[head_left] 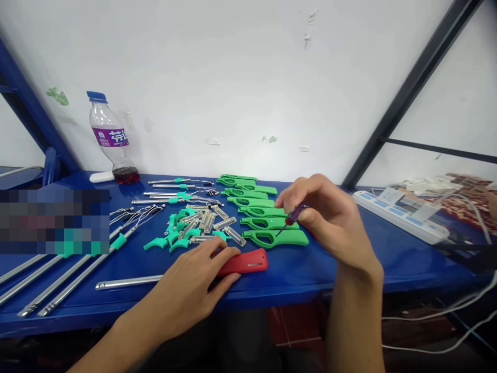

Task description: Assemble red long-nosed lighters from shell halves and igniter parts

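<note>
My left hand [202,269] is closed around a red lighter body [250,261] lying near the table's front edge. A silver metal tube [128,282] extends leftward from under that hand. Raised to the right, my right hand [326,217] pinches a small screwdriver [297,212] with a dark purple handle, its thin shaft pointing down and left. Beneath the tip lies the nearest of several green lighter casings [291,238], stacked in a column toward the wall. Left of them are clear fuel tanks [209,221] and teal trigger pieces [156,243].
More silver tubes with wires [77,274] lie at the left, partly behind a blurred patch. A bottle with dark liquid [111,137] stands against the wall. On the right are a white power strip [402,217], loose cables and a dark slanted post [407,93].
</note>
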Action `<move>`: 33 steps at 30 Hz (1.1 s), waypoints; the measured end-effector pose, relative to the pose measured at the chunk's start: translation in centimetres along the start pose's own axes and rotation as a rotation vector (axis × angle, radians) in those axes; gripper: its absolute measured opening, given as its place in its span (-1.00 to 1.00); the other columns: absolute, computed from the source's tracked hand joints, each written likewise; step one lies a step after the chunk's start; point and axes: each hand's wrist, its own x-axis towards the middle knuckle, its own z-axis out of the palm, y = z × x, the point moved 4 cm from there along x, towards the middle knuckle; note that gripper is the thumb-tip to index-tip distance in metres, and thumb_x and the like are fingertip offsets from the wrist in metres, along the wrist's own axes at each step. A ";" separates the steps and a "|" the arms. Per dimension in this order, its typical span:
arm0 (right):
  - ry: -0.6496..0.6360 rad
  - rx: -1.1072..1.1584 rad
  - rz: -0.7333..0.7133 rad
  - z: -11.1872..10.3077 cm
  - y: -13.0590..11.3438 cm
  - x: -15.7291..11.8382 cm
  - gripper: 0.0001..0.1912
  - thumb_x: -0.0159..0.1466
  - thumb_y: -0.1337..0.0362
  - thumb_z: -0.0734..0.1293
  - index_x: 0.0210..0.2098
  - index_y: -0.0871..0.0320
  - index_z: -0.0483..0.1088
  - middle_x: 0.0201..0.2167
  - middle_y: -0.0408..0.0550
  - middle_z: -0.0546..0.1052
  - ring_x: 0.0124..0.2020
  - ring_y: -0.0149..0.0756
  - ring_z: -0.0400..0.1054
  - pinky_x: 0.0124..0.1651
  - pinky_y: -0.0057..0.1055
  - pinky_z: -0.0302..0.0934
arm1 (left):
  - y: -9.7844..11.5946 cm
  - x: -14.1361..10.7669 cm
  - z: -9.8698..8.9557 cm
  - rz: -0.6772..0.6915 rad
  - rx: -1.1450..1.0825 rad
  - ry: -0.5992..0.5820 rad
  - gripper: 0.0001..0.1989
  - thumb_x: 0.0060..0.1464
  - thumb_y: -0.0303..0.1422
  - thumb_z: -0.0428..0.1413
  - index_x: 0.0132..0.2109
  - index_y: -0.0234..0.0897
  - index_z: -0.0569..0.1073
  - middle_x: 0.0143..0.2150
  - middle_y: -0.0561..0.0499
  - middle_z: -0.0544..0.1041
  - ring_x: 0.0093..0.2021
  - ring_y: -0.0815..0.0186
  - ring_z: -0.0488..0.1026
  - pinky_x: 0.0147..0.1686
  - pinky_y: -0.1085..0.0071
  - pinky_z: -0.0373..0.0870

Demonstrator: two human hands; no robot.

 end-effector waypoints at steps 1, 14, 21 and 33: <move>-0.016 -0.021 -0.011 0.0 0.0 0.0 -0.82 0.45 0.07 0.46 -0.21 0.01 0.56 -0.28 -0.13 0.54 -0.24 -0.27 0.47 -0.20 -0.30 0.37 | 0.0 0.0 0.0 0.003 0.002 0.001 -0.70 0.49 -0.25 0.02 0.25 -0.09 0.44 0.17 -0.16 0.51 0.02 0.03 0.59 -0.06 0.11 0.59; -0.389 -0.495 0.199 4.0 1.9 0.3 -0.73 0.48 -0.01 0.39 0.01 -0.03 0.63 -0.05 -0.08 0.55 -0.19 -0.29 0.43 -0.13 -0.34 0.26 | 0.4 -0.4 -1.5 0.125 0.066 0.200 -0.73 0.46 -0.35 0.06 0.23 -0.11 0.45 0.09 -0.11 0.61 -0.01 0.06 0.62 -0.08 0.17 0.59; -0.455 -0.416 0.134 6.8 0.4 0.7 -0.76 0.49 0.02 0.40 -0.10 0.02 0.63 -0.20 -0.17 0.68 -0.19 -0.28 0.52 -0.15 -0.36 0.23 | 0.3 -2.0 -6.7 0.121 0.187 0.473 -0.70 0.51 -0.14 0.05 0.29 0.02 0.35 0.05 0.02 0.66 -0.05 0.14 0.63 -0.02 0.21 0.52; 0.640 -0.916 0.161 -7.8 -1.0 -2.5 -0.60 0.35 -0.14 0.42 -0.22 0.05 0.68 -0.43 -0.07 0.66 -0.41 -0.14 0.47 -0.27 -0.26 0.23 | -0.2 -2.2 -8.2 0.063 0.118 0.759 -0.71 0.40 -0.50 0.09 0.16 -0.06 0.43 0.01 0.03 0.55 0.04 0.15 0.52 0.09 0.15 0.46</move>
